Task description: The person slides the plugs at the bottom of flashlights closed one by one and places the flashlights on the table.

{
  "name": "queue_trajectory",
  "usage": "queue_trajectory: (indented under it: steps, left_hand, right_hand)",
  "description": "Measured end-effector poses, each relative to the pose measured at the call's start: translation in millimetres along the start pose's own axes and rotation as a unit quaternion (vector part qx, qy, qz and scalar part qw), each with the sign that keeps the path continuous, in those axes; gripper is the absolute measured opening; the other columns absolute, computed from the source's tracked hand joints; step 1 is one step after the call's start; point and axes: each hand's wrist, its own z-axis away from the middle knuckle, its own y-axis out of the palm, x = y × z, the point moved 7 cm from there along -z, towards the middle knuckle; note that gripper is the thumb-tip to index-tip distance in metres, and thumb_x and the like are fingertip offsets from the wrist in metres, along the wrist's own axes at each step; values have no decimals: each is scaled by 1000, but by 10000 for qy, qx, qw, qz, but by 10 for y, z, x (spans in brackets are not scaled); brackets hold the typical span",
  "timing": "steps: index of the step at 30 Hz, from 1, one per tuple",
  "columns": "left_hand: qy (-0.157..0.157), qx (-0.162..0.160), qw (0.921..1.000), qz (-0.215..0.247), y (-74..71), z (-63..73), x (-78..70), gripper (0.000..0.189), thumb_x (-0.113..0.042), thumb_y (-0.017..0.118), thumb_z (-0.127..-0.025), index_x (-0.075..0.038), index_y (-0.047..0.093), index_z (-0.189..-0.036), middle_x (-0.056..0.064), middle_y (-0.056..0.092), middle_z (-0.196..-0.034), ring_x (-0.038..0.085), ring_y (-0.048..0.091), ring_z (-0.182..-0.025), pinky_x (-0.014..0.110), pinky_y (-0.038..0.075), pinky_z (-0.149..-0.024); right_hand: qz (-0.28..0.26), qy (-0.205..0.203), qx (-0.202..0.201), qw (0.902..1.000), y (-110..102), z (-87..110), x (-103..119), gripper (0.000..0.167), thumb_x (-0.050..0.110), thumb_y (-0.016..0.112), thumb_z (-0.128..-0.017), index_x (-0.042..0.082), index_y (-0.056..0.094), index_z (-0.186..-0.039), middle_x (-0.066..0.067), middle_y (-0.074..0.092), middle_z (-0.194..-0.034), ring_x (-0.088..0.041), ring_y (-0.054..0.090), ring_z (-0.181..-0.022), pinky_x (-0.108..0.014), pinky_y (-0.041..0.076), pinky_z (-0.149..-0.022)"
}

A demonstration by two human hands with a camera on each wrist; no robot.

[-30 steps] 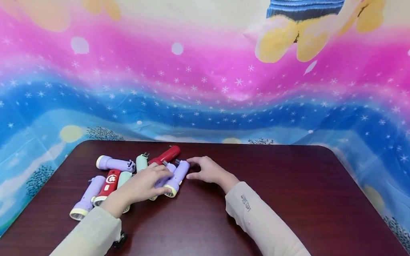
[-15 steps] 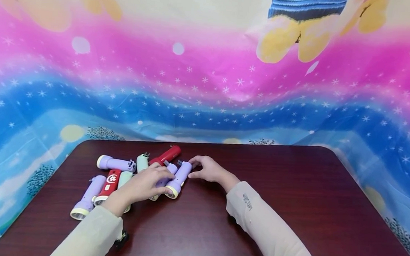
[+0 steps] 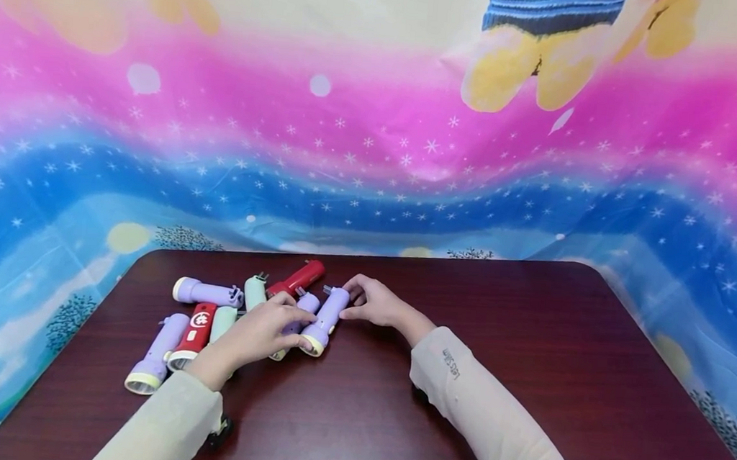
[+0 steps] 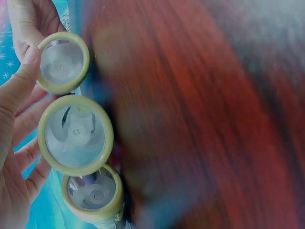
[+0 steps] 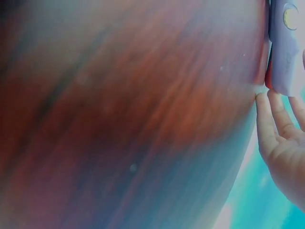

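Observation:
A purple flashlight (image 3: 331, 310) with a cream head lies at the right end of the group, its prongs pointing away. My left hand (image 3: 256, 337) reaches over the group and grips this flashlight near its head, thumb at the lens rim (image 4: 86, 62). Its other fingers pass behind the lenses in the left wrist view. Beside it lies another purple flashlight (image 3: 308, 302), partly covered by the left hand. My right hand (image 3: 378, 303) touches the right side of the first flashlight's tail with thumb and fingertips, not wrapped round it; the right wrist view shows fingers (image 5: 281, 114) extended at the tail end.
On the dark wooden table (image 3: 527, 358) lie more flashlights: a red one (image 3: 300, 277) at the back, green ones (image 3: 255, 293), a purple one lying sideways (image 3: 207, 294), a red one with a white print (image 3: 196, 332) and a purple one (image 3: 160, 351). A patterned cloth (image 3: 372, 187) hangs behind.
The rightmost purple flashlight has shifted a little to the right, leaving a wider gap from its purple neighbour. Both hands have moved slightly right along with it.

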Motion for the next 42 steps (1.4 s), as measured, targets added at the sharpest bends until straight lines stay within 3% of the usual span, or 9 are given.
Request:
queue_trajectory:
  steps: [7, 12, 17, 23, 29, 34, 42]
  left_hand:
    - [141, -193, 9996, 142, -22, -6, -39, 43, -33, 79, -82, -13, 73, -120, 4, 73, -112, 21, 61, -105, 41, 55, -90]
    - [329, -424, 9981, 308, -52, -22, -87, 39, -30, 78, -84, -11, 73, -117, 4, 75, -109, 21, 69, -98, 41, 56, -88]
    - [314, -580, 9964, 530, -80, -26, -119, 38, -28, 79, -83, -10, 72, -116, 5, 75, -108, 19, 71, -93, 40, 58, -86]
    - [271, -789, 9934, 793, -101, -22, -156, 39, -25, 80, -82, -8, 72, -116, 7, 75, -107, 18, 72, -90, 38, 59, -83]
    - [316, -1006, 9892, 1016, -125, -33, -218, 41, -24, 81, -81, -7, 72, -118, 11, 74, -108, 20, 74, -89, 36, 60, -81]
    - [374, -1216, 9852, 1146, -153, -57, -273, 44, -24, 83, -79, -8, 72, -119, 11, 74, -108, 22, 72, -90, 37, 61, -80]
    - [522, -1372, 9781, 1474, -143, -65, -354, 43, -20, 83, -79, -6, 71, -118, 11, 74, -108, 19, 75, -86, 32, 61, -78]
  right_hand:
    - [-579, 85, -89, 9982, -6, 30, -7, 46, 9, 75, -87, -1, 50, -125, -19, 60, -118, -30, 65, -103, -35, 56, -90]
    - [-1177, 115, -295, 9925, -20, 39, -6, 47, 5, 74, -88, -4, 48, -127, -22, 57, -120, -35, 65, -109, -34, 56, -90]
    - [-1734, 60, -551, 9833, -49, 65, 28, 48, 3, 72, -88, -5, 47, -127, -24, 54, -119, -35, 66, -107, -29, 56, -87]
    - [-1908, -410, -787, 9776, -88, 120, 140, 48, 4, 75, -86, -2, 46, -124, -19, 54, -114, -26, 67, -96, -29, 57, -82]
    - [-2214, -157, -1166, 9681, -137, 159, 154, 51, 1, 73, -86, -1, 46, -130, -23, 50, -122, -30, 68, -98, -32, 56, -85]
    - [-2487, -45, -1469, 9574, -185, 195, 142, 51, -1, 72, -87, 0, 47, -132, -24, 49, -125, -23, 67, -94, -28, 55, -83]
    - [-2669, -98, -1656, 9494, -238, 299, 166, 53, -3, 72, -86, 0, 48, -133, -28, 61, -122, -23, 65, -99, -29, 56, -86]
